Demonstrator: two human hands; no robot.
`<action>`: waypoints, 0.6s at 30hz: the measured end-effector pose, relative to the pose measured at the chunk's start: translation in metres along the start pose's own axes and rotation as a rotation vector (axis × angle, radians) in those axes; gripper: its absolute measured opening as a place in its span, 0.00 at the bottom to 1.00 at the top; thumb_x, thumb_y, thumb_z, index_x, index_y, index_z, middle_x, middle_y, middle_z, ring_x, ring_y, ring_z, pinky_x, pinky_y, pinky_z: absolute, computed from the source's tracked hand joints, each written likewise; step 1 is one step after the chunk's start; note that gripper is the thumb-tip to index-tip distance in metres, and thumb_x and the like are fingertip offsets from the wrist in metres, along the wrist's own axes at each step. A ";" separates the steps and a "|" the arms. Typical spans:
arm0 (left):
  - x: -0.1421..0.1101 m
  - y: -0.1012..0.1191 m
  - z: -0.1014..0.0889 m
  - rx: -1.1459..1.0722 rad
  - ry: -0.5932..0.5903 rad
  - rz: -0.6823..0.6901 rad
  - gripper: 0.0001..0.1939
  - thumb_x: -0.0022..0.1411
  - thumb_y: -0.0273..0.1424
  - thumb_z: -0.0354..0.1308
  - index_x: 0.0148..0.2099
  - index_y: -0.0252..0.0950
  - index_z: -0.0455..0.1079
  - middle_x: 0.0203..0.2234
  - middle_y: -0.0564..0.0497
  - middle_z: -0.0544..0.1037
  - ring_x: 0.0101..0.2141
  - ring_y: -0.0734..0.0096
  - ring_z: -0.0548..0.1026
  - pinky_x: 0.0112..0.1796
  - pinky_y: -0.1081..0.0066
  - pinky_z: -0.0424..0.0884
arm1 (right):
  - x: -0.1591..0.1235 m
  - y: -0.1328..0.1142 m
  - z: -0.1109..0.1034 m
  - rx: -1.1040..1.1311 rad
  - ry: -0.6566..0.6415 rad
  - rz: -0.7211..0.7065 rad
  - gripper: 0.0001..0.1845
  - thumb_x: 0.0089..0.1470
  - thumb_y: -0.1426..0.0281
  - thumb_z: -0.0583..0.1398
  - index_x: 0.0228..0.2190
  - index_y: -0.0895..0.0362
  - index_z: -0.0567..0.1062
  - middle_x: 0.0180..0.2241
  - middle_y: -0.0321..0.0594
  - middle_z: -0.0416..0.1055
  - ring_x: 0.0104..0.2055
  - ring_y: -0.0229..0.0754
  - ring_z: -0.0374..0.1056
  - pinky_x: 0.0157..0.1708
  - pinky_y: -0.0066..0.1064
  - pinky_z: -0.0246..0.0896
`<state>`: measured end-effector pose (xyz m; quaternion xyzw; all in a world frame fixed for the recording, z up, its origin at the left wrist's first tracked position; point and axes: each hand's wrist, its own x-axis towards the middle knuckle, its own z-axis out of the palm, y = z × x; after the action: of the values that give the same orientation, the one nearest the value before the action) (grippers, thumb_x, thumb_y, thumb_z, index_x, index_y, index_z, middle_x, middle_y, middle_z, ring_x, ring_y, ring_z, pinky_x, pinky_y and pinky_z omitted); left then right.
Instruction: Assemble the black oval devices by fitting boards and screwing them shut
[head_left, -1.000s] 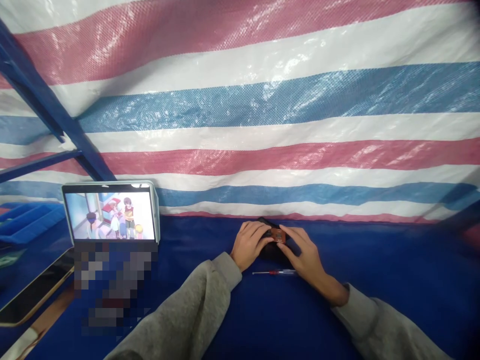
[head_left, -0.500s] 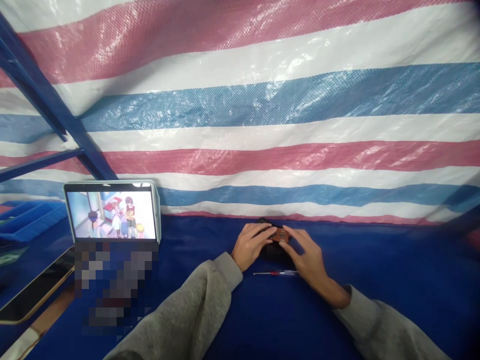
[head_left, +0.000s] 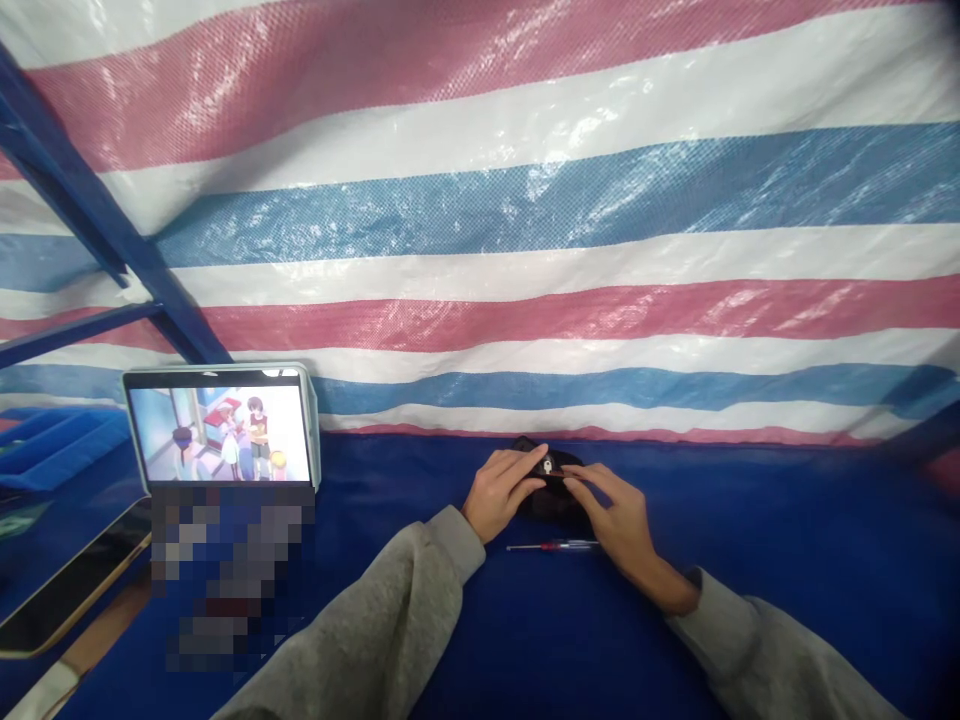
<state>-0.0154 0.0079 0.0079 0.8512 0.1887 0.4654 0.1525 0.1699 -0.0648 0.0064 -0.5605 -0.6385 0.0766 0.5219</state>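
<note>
Striped sheeting [head_left: 525, 210] hangs behind the tablet [head_left: 225, 435]; left of it, a tray [head_left: 90, 452], contents blurred; rightward, right hand [head_left: 621, 512] pinches a board [head_left: 560, 475]; left hand's [head_left: 496, 497] grip, I can't tell.

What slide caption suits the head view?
Left hand and right hand holding a small part, a screwdriver lying on the blue table.

Tablet [head_left: 225, 430] left of left grip [head_left: 499, 495]
</note>
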 end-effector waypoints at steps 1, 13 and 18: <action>0.000 0.000 0.001 -0.003 -0.007 0.004 0.22 0.69 0.35 0.52 0.63 0.42 0.59 0.46 0.47 0.76 0.44 0.66 0.74 0.46 0.64 0.70 | 0.000 0.001 0.000 -0.004 0.001 0.003 0.12 0.58 0.61 0.57 0.34 0.53 0.78 0.31 0.39 0.75 0.34 0.43 0.71 0.38 0.35 0.65; -0.003 -0.002 0.003 0.002 0.007 -0.056 0.18 0.66 0.36 0.56 0.57 0.41 0.66 0.48 0.47 0.75 0.48 0.63 0.73 0.50 0.62 0.70 | 0.000 -0.002 -0.001 0.002 -0.051 0.054 0.15 0.59 0.58 0.54 0.29 0.54 0.75 0.27 0.37 0.72 0.30 0.41 0.68 0.33 0.32 0.65; -0.004 -0.003 0.003 -0.004 0.041 -0.069 0.18 0.66 0.36 0.56 0.57 0.40 0.66 0.46 0.47 0.77 0.47 0.63 0.74 0.49 0.61 0.71 | -0.002 -0.002 0.000 -0.002 0.020 0.003 0.21 0.56 0.61 0.59 0.49 0.56 0.71 0.30 0.36 0.71 0.33 0.41 0.69 0.39 0.34 0.67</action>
<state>-0.0149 0.0082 0.0023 0.8341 0.2201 0.4776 0.1664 0.1683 -0.0671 0.0067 -0.5626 -0.6326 0.0711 0.5276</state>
